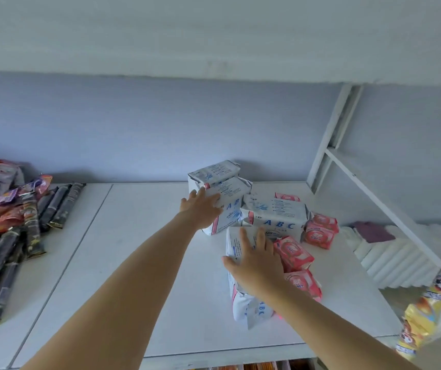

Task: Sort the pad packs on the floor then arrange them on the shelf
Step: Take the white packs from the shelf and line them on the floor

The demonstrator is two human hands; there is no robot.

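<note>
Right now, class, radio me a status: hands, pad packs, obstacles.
Left hand flat on rear white ABC packs. Right hand flat on front white pack. Pink packs crowd the right side.

This looks like a small shop, seen at its stock shelving. A white shelf (139,263) on a white metal frame (331,140) carries goods in multiples: at nine o'clock a heap of dark and purple snack packets (13,225), near the centre several identical white pad packs (275,214) printed "ABC" beside matching pink packs (320,231), and at four o'clock yellow wrapped packets (427,303). More packaged items (only their tops visible) show on a lower shelf at six o'clock.
</note>
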